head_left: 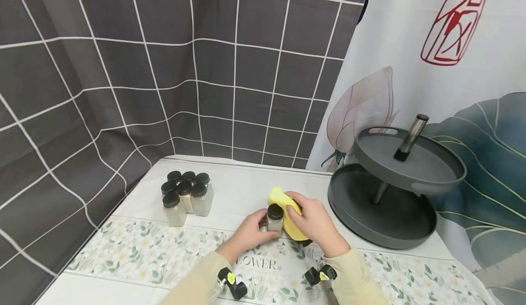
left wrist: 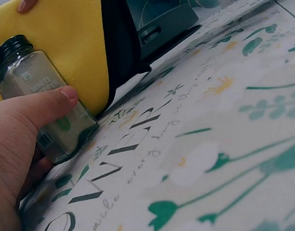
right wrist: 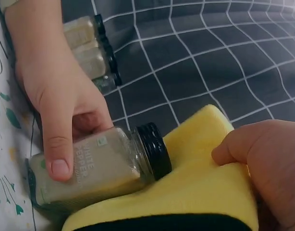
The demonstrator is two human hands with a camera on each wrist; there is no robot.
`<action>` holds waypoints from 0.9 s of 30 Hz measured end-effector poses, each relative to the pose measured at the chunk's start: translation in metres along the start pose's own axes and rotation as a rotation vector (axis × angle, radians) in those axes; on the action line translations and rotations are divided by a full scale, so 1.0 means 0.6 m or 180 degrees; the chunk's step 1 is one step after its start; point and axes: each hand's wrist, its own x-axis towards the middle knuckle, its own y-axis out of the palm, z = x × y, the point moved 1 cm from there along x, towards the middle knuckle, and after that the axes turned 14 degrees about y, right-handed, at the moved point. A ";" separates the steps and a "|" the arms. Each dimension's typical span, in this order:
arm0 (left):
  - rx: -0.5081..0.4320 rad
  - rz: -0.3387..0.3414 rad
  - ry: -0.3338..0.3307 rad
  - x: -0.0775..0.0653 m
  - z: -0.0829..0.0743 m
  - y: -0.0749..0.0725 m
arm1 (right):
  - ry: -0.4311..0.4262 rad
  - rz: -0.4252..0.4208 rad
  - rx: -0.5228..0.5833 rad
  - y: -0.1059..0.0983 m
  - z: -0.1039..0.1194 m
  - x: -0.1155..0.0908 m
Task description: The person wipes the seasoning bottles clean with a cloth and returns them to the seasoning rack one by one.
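A square glass spice jar (head_left: 275, 220) with a black lid stands near the middle of the table; its label reads white pepper in the wrist views. My left hand (head_left: 250, 231) grips it from the left, thumb (left wrist: 66, 96) across the front of the glass. My right hand (head_left: 314, 218) holds a yellow cloth (head_left: 292, 226) with a dark edge, thumb pressed on the fabric. In the right wrist view the cloth (right wrist: 195, 183) lies right against the jar's side and lid (right wrist: 153, 150). Part of the right hand's fingers is hidden behind the cloth.
Several black-lidded spice jars (head_left: 174, 213) stand grouped at the left. A two-tier dark grey round tray stand (head_left: 382, 243) is at the right. A floral-printed mat (head_left: 185, 245) crosses the table, with a grey grid curtain (head_left: 213, 67) behind.
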 end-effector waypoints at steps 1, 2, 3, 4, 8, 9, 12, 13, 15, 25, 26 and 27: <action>0.0015 0.0003 -0.0008 -0.001 0.000 -0.001 | -0.0103 -0.0023 -0.0057 -0.001 0.004 -0.001; 0.0037 0.0008 -0.0019 -0.001 -0.001 -0.001 | -0.0165 -0.0038 -0.0100 -0.002 0.006 -0.002; 0.0057 0.0015 -0.0022 -0.002 -0.001 -0.001 | -0.0212 -0.0041 -0.0121 -0.003 0.010 -0.003; 0.0082 0.0025 -0.0019 -0.002 -0.001 -0.001 | -0.0250 -0.0043 -0.0142 -0.005 0.013 -0.004; 0.0168 0.0074 -0.0009 -0.002 -0.001 -0.002 | -0.0459 0.0084 -0.0107 -0.006 0.020 -0.006; 0.0177 0.0080 0.0006 -0.002 -0.001 -0.002 | -0.0504 0.0137 -0.0057 -0.005 0.020 -0.005; 0.0207 0.0080 0.0047 -0.002 -0.001 -0.002 | -0.0626 0.0305 0.0208 0.000 0.015 0.001; 0.0209 0.0073 0.0067 -0.003 -0.001 -0.002 | -0.0661 0.0371 0.0334 0.003 0.012 0.004; 0.0209 0.0056 0.0104 -0.004 -0.001 -0.002 | -0.0717 0.0537 0.0579 0.009 0.007 0.010; 0.0146 0.0025 0.0251 -0.003 -0.002 -0.001 | -0.0773 0.1162 0.0608 0.015 -0.004 0.039; 0.0156 0.0026 0.0261 -0.003 -0.003 -0.001 | -0.0771 0.1191 0.0563 0.016 -0.004 0.041; 0.0157 0.0021 0.0270 -0.003 -0.003 -0.001 | -0.0770 0.1205 0.0510 0.017 -0.005 0.043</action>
